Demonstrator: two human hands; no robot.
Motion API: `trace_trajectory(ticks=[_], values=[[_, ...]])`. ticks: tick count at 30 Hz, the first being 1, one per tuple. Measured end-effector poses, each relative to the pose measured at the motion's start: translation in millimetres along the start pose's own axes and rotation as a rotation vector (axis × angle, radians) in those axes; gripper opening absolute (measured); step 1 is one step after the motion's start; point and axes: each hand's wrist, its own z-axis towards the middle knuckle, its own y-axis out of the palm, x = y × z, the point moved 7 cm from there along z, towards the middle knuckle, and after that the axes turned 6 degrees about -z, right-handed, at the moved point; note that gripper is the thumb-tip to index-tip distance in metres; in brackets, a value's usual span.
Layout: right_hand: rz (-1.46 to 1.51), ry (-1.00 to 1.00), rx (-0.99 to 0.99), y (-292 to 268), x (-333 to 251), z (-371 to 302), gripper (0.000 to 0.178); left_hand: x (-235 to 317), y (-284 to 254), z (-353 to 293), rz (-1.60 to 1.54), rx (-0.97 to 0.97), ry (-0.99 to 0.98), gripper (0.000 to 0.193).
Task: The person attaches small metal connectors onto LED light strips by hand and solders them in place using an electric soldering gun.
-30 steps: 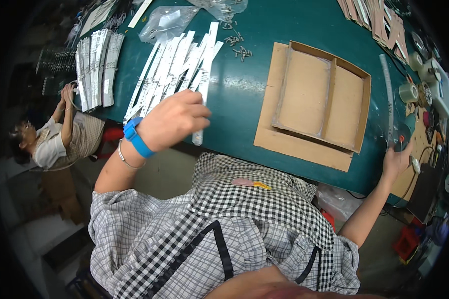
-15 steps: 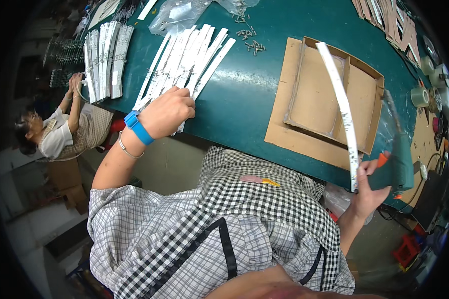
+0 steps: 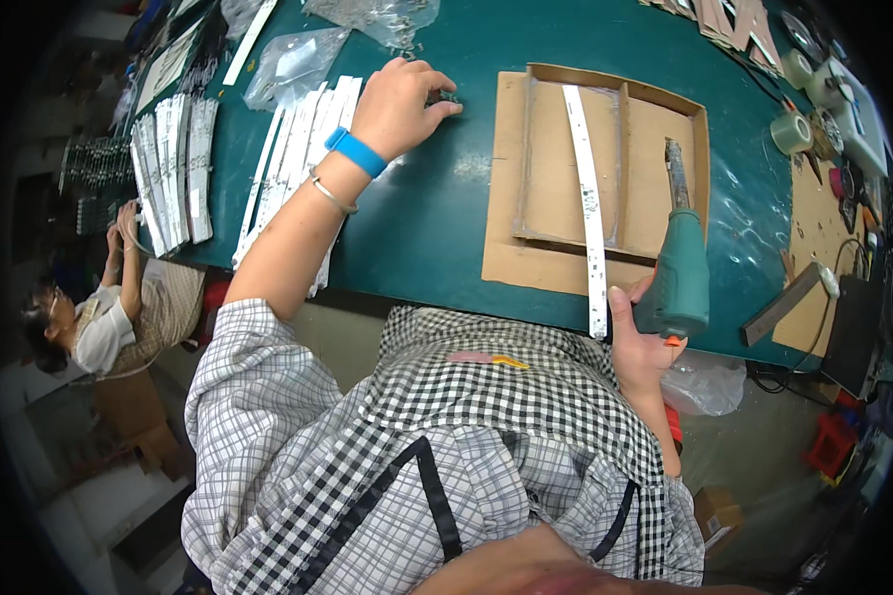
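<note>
By the half-curled left hand (image 3: 399, 107), its grip unclear, are small parts (image 3: 441, 97); the right hand (image 3: 640, 352) clasps a green tool (image 3: 683, 273) and white strip (image 3: 587, 188).

Glare on tabletop (image 3: 427, 233), black fisheye vignette

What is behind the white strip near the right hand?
Behind the white strip are the left compartment of the cardboard tray, the flat cardboard sheet and the green tabletop. What it directly covers cannot be seen, nor whether it touches the tray.
</note>
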Motion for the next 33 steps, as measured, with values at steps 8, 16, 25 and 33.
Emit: trace_trajectory(ticks=[8,16,25,33], values=[[0.014,0.049,0.099,-23,9,13,0.049,-24,29,21,-0.022,-0.146,-0.115,0.018],[0.071,0.078,0.084,-29,11,22,0.054,-25,34,30,-0.188,-0.172,-0.236,0.024],[0.067,0.053,0.073,-32,10,21,0.054,-24,43,43,-0.068,-0.214,-0.198,0.021],[0.243,0.135,0.089,-25,-7,34,0.041,86,21,18,-0.959,-0.214,-0.212,0.014]])
